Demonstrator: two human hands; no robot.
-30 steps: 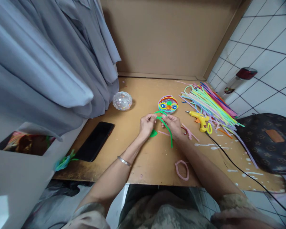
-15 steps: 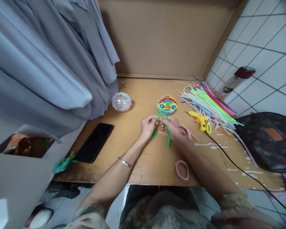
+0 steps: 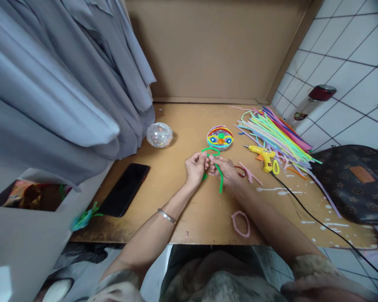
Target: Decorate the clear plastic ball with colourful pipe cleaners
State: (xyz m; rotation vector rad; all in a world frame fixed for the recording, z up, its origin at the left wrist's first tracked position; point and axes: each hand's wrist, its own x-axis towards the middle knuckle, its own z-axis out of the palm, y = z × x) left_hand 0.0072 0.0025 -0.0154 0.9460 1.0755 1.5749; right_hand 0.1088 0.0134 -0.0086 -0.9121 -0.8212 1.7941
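Both my hands meet over the middle of the table, pinching a green pipe cleaner point(image 3: 221, 180) bent into a loop at its top. My left hand point(image 3: 195, 168) grips it near the bend, fingertips close to those of my right hand point(image 3: 225, 169). One end of the pipe cleaner hangs down across my right hand, and a bit of green shows below my left fingers. Just beyond the hands sits a round ornament point(image 3: 220, 138) with a colourful face made of coiled strips. A clear ball point(image 3: 159, 135) rests farther left.
To the right lie a yellow glue gun point(image 3: 263, 157) with a black cord, a pile of coloured pipe cleaners point(image 3: 277, 134) and a dark patterned bag point(image 3: 349, 184). A phone point(image 3: 125, 188) lies at left. A pink loop point(image 3: 240, 224) is near the front edge point(image 3: 208, 242).
The top of the green pipe cleaner has curled into a rounder loop above my fingers. My hands have stayed in nearly the same place.
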